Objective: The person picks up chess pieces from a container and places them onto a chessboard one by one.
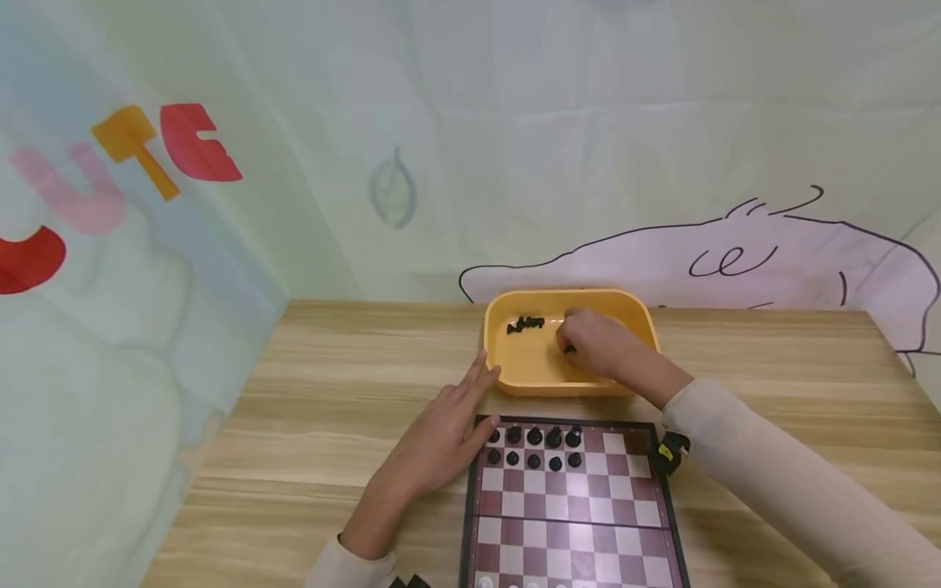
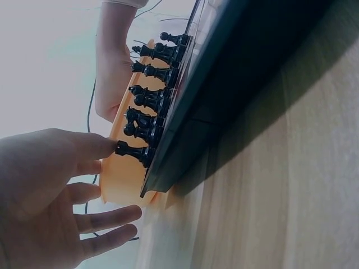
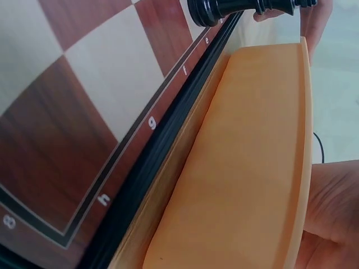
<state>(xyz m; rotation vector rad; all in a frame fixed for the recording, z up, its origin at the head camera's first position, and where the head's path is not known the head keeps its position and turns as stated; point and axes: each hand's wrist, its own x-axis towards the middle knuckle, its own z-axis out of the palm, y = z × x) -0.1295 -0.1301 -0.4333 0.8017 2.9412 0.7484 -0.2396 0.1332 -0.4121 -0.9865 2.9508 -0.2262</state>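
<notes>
My right hand [image 1: 594,343] is down inside the yellow basin [image 1: 500,384], its fingers curled and pinching a black chess piece [image 1: 570,349], of which only a small dark bit shows. In the right wrist view the basin's wall hides the fingers. My left hand [image 1: 444,437] lies by the board's far left corner with its fingers spread, fingertips at the basin's near left rim. Its thumb is beside the black rook [image 2: 134,151]. Two rows of black chess pieces [image 1: 534,437] stand on the far left part of the chessboard [image 1: 581,494].
More black pieces [image 1: 525,324] lie in a small heap at the basin's left side. White pieces [image 1: 485,582] show at the board's near edge. Behind the wooden table [image 1: 353,367] hangs a printed cloth [image 1: 515,163]; the basin stands close to it.
</notes>
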